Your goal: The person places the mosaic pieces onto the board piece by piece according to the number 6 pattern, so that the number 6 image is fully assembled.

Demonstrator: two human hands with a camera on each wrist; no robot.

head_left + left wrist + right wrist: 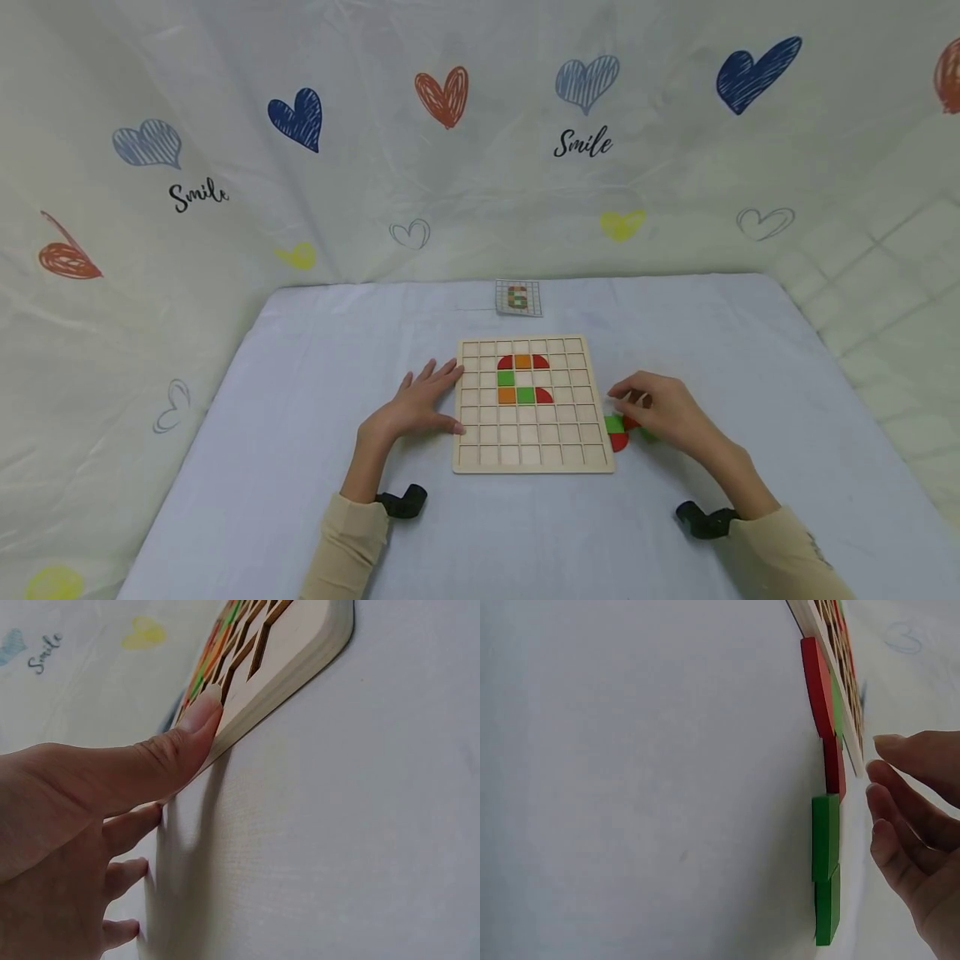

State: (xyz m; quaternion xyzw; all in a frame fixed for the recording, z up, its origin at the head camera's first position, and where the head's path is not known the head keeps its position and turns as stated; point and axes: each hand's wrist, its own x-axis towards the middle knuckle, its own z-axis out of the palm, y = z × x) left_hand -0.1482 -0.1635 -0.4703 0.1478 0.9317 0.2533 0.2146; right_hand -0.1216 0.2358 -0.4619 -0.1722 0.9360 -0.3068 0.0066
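Board (530,434): it is lying flat in the middle of the table (375,337), with seven red, orange and green pieces sitting in its squares.
Left hand (422,407): it is resting its thumb and pointing finger on the board's left edge; the fingers are spreading wide and gripping nothing.
Right hand (669,412): it is hovering by the board's right edge, near the loose pieces (619,442). The fingers are bending loosely, and no piece is showing between them.
Filling squares: the person seems to be picking out one more piece for the shape.
Next piece: that move is likely calling for a soft pinch on one piece, then setting it flat in a bare square.
Loose pieces: red and green ones are bunching just beside the board, so fingers could be bumping the others. The right hand is hiding some from above.
Card (518,298): it is sitting behind the board, showing a blocky shape like a 6.
Cloth (480,183): it is hanging behind the table, showing hearts.
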